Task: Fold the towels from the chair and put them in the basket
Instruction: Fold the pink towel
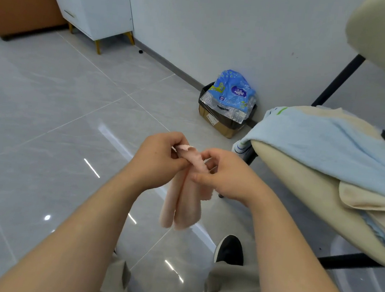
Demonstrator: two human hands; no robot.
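Note:
A small pink towel [182,199] hangs in folds in front of me, above the floor. My left hand [160,153] pinches its top edge from the left. My right hand [225,174] pinches the same top edge from the right, close beside the left. On the cream chair [297,178] at the right lie a light blue towel [324,145] and a beige towel [368,200] partly under it. No basket is in view.
A cardboard box [220,122] with a blue plastic pack [234,90] on it stands by the wall. A white cabinet [90,2] and a brown sofa [21,1] are at the far left. Glossy grey floor tiles [58,120] lie to the left.

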